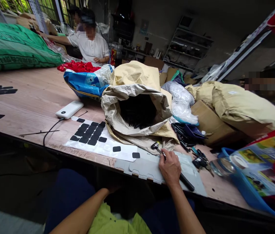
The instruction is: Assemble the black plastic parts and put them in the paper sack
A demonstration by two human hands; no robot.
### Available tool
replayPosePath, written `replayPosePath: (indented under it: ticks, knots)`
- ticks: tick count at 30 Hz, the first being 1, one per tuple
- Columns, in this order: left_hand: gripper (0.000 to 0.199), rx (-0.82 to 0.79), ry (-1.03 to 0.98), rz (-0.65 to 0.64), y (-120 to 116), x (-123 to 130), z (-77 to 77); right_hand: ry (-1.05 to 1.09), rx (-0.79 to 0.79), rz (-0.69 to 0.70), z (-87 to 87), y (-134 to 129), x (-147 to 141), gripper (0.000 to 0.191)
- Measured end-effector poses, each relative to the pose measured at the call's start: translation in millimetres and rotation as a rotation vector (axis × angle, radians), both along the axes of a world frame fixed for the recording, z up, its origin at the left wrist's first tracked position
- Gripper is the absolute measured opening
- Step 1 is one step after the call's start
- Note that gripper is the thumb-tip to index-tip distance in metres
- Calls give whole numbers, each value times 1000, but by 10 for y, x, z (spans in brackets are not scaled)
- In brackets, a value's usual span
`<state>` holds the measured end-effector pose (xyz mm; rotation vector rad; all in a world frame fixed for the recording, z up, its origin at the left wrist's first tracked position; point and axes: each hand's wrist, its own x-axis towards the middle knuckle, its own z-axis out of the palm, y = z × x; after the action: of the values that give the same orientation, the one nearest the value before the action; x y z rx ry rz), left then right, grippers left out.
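My right hand [170, 167] is closed round the shaft of a small hammer [187, 182] with a dark grip. Its head, black with a yellow face, rests near the mouth of a big sack. Under the hammer lies a flat grey board [147, 167] at the table's front edge. My left hand [114, 188] is low in the shadow below the table edge, its fingers hidden. Left of the board, rounded black square pads [92, 133] sit in rows on a white sheet [125, 153], with a few loose ones beside them. The open sack [105, 110] holds a dark mass of black pieces.
A white power bank [69, 109] with a black cable lies on the wooden table [37, 94]. To the right are keys [202, 159], a glass jar [221, 166] and a blue basket [246, 185] with a colourful bag. A person in white [91, 45] sits across the table.
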<state>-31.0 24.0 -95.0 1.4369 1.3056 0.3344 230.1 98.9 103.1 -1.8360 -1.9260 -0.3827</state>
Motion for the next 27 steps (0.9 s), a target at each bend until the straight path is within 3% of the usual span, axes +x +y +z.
replayPosePath:
  ticks: [3, 5, 8, 10, 12, 14, 15, 18, 20, 23, 27]
  knots:
    - [52, -22, 111, -27, -24, 64, 94, 5, 3, 0, 10, -7, -8, 25]
    - [50, -54, 142, -186, -38, 82, 342, 3, 4, 2, 13, -7, -13, 25]
    - [47, -169, 47, -631, 37, 45, 1077, -3, 3, -3, 15, -3, -21, 25]
    - [53, -330, -239, -826, 213, -11, 1709, -5, 2, -6, 17, -2, -25, 25]
    - [56, -290, -497, -781, 512, -66, 2292, -7, 2, -4, 18, -1, -26, 25]
    - [50, -20, -545, -532, 903, -88, 2700, -12, 0, -1, 16, -1, -24, 26]
    - [46, 156, -494, -354, 1114, -80, 2820, -14, -1, -1, 15, 0, -22, 27]
    - [27, 574, -90, 161, 1690, 18, 2884, -8, -11, -5, 14, 3, -13, 26]
    - [23, 654, 213, 325, 1950, 113, 2778, 7, -19, -7, 20, 2, -10, 26]
    - [26, 614, 483, 340, 2130, 224, 2601, 24, -38, -5, 39, -6, -10, 26]
    - [27, 610, 551, 337, 2108, 238, 2553, 28, -48, 3, 58, -14, -15, 26]
